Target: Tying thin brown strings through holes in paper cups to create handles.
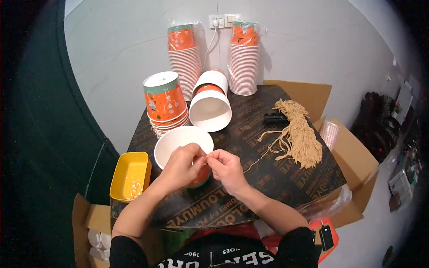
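Note:
A paper bucket (178, 140) with a white inside and an orange and green outside stands before me, its mouth tipped up. At its near right rim my left hand (182, 164) and my right hand (227, 170) meet, fingertips pinched together. A thin beige cord (251, 166) runs out from beside my right hand; both hands appear to pinch its end, though the fingers mostly hide it. To the right lies a thick bundle of beige cords (304, 140), several strands straggling toward my hands.
Upside-down stacked buckets (165, 100) and two lying buckets (211, 111) sit behind. Wrapped bucket stacks (184, 58) (244, 62) stand at the wall. A yellow tray (123, 176) holds small pale bits. A black object (275, 118) lies by the cords. Cardboard boxes (355, 152) flank the table.

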Demonstrator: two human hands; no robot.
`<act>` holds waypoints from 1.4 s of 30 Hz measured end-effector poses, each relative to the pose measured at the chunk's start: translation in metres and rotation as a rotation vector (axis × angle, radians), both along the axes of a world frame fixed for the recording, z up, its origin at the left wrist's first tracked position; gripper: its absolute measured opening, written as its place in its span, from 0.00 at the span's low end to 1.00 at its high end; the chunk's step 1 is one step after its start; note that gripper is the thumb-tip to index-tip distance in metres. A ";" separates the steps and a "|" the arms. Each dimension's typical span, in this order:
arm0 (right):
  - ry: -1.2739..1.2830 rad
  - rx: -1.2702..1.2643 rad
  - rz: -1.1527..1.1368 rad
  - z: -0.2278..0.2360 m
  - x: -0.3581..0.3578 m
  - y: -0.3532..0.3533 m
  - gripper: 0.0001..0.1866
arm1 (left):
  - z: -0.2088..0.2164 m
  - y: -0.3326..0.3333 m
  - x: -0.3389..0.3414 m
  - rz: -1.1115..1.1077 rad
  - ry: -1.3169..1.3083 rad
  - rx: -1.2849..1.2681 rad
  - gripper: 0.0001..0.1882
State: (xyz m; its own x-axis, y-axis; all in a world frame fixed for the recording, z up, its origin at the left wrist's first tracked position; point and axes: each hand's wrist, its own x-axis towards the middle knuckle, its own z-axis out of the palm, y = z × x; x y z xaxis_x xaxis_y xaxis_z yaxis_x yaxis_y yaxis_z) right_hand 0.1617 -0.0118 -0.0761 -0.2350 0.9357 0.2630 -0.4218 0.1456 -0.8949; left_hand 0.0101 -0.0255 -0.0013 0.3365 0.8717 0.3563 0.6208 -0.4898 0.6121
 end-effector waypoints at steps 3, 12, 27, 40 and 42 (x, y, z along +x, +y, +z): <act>-0.310 0.278 -0.256 -0.003 0.003 0.001 0.04 | -0.004 0.005 -0.003 0.014 0.017 0.019 0.04; -0.830 0.733 -0.606 0.011 0.037 -0.031 0.08 | -0.007 0.006 -0.009 0.002 -0.017 0.020 0.03; -0.830 0.868 -0.570 0.008 0.025 -0.033 0.14 | -0.015 0.014 0.001 0.122 -0.027 -0.054 0.07; -0.541 0.781 -0.286 0.004 0.027 0.019 0.07 | 0.014 -0.036 -0.054 -0.020 -0.110 0.288 0.21; -0.565 0.628 -0.148 0.004 0.049 0.024 0.06 | 0.015 -0.038 -0.066 -0.080 0.016 0.239 0.23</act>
State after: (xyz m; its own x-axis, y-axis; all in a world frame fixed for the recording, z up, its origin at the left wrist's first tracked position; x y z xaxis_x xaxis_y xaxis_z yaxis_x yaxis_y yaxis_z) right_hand 0.2106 0.0126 -0.0724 -0.3736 0.6872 0.6230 0.1256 0.7029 -0.7001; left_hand -0.0555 -0.0638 0.0137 0.4087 0.7338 0.5428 0.5828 -0.6675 0.4635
